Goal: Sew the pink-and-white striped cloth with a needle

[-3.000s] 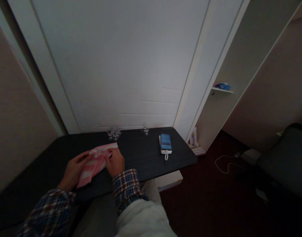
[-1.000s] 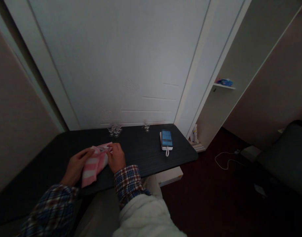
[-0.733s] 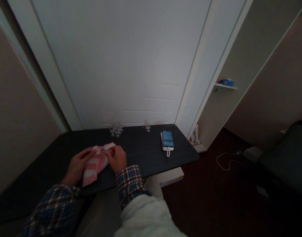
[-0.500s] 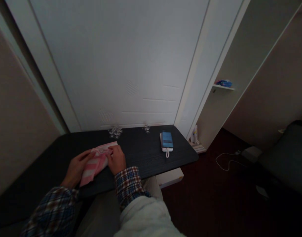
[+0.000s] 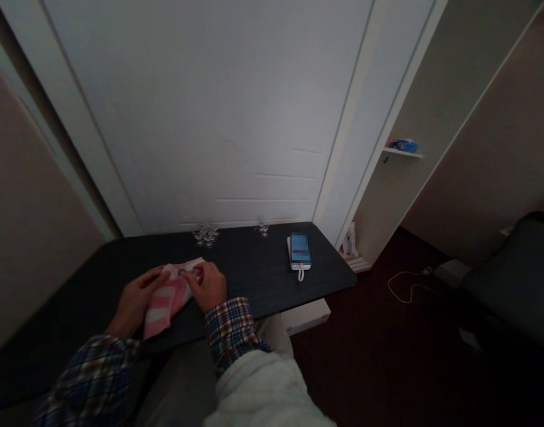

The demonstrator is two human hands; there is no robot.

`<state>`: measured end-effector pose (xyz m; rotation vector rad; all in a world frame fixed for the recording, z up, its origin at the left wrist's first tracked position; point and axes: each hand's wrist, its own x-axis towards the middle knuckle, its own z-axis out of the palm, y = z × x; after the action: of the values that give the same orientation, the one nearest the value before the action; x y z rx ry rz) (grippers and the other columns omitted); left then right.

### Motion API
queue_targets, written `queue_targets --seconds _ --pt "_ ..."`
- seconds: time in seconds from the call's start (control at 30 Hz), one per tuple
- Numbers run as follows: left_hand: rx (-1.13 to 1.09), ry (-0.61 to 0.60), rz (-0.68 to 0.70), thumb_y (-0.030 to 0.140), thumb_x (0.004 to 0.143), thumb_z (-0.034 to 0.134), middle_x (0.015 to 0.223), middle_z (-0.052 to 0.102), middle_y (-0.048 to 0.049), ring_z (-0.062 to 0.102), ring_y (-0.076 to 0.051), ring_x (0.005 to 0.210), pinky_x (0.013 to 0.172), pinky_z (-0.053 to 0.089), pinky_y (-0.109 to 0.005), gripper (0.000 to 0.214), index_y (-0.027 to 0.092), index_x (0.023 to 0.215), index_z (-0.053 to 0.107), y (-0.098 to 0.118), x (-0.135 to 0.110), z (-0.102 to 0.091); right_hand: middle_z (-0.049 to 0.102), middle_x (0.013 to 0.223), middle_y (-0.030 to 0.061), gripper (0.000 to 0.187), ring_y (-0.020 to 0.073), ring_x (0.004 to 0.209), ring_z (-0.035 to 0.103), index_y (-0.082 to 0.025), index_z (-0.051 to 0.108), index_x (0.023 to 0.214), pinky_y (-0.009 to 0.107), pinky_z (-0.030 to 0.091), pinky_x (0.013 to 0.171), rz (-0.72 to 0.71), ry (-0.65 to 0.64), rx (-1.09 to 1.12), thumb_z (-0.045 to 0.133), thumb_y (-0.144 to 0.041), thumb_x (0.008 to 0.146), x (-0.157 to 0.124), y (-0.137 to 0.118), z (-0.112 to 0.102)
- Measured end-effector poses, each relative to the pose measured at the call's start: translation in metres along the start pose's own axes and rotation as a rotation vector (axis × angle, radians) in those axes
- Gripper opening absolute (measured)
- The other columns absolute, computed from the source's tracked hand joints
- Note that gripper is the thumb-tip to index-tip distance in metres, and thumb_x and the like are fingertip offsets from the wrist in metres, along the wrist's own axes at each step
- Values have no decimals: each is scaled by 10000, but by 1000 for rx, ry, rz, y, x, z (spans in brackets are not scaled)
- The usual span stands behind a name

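A pink-and-white striped cloth [image 5: 165, 299] lies over the front left part of the dark table, held by both of my hands. My left hand [image 5: 136, 296] grips its left edge, thumb on top. My right hand [image 5: 208, 286] is closed in a pinch at the cloth's upper right edge. Between the hands, a small round clear-and-grey piece [image 5: 181, 272] shows on the cloth; it is too small to name. Just beyond sits a cluster of small clear pieces [image 5: 205, 235], looking like suction cups. A smaller group of the same clear pieces [image 5: 263, 228] sits to the right.
On the right of the dark table [image 5: 249, 273] lies a phone-like device [image 5: 300, 249] with a white strap loop. A white panel [image 5: 218, 107] rises behind the table. Under the front edge is a white box [image 5: 307, 317]. A white cable [image 5: 403, 296] lies on the floor.
The upper part of the cloth is now spread flatter, and the small round piece has come into sight between my hands. My hands have barely moved; the view shifted slightly.
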<state>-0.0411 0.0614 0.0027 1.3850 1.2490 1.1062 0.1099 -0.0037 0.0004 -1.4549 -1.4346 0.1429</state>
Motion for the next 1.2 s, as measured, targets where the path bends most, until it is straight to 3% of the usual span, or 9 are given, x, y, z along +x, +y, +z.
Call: queue_targets --seconds 0.13,0.4,0.7,0.8,1.03,1.2 --pt "10 24 -35 369 575 704 973 643 -95 596 -237 842 681 503 -279 529 137 1042 616 -5 4 0 538 965 24 265 124 827 534 -191 502 1033 237 453 771 -62 17 33 555 -295 795 0 -3 -2" --pt "70 5 -22 428 572 691 1016 631 -120 591 -252 834 635 498 -274 531 122 1003 634 -2 0 -1 525 1019 43 242 152 940 515 -187 502 1029 280 431 855 -118 4 65 547 -188 792 2 -6 -6" --pt "-4 34 -23 387 601 691 1076 605 -91 579 -231 892 777 480 -319 500 164 1041 609 -3 3 -1 555 843 6 246 118 779 542 -180 526 954 223 447 719 -37 -58 27 547 -364 791 0 3 3" --pt "-40 33 -32 358 603 694 1095 597 -93 580 -226 892 789 475 -323 488 160 1040 608 -4 4 0 553 873 15 264 117 785 539 -177 519 975 223 448 722 -37 -43 29 543 -368 796 1 1 2" --pt "-19 91 -45 352 556 712 917 657 -93 605 -218 749 623 498 -279 443 124 931 651 1 0 2 528 1004 53 242 150 972 493 -165 493 1037 262 426 854 -146 -13 15 529 -189 798 2 -4 -5" --pt "42 53 -16 411 565 709 973 646 -60 583 -170 749 619 476 -225 469 146 948 653 2 -3 0 525 1003 56 211 155 982 494 -176 504 1008 275 424 861 -140 -16 0 517 -162 798 2 -5 -5"
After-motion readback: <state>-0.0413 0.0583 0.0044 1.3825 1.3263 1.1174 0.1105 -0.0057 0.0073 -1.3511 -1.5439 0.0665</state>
